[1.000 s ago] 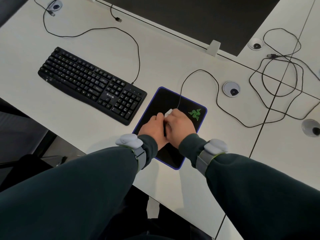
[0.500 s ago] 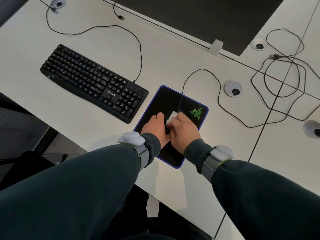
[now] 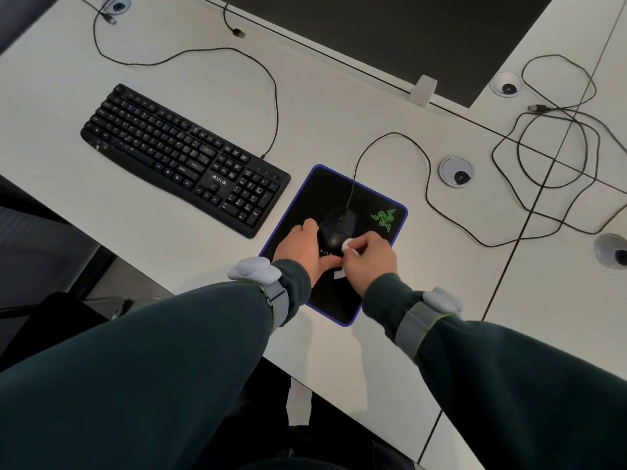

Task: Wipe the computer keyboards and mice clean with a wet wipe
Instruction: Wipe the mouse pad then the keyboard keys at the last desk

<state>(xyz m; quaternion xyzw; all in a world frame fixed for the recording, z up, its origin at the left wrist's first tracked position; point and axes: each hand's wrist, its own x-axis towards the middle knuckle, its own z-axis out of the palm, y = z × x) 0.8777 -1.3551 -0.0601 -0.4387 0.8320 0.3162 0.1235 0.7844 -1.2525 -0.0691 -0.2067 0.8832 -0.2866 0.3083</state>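
Mouse (image 3: 336, 228) – black, wired – sits near the middle of the mouse pad (image 3: 324, 188), nose pointing away from the person. Left hand (image 3: 300, 249) grips it from the left flank: fingers curled down over the side, thumb laid across the rear by the logo. Right hand (image 3: 371, 257) sits just right of the mouse's tail, fingertips bunched and pinching a small white wet wipe (image 3: 346, 246); the wad touches the mouse's rear right edge, and a loose corner hangs below the hand. Both wrists are low over the pad, forearms in dark sleeves converging from the near edge, a grey band on each wrist. Keyboard (image 3: 183, 157) lies untouched to the left on the white desk (image 3: 441, 266), angled, just beside the pad's corner.
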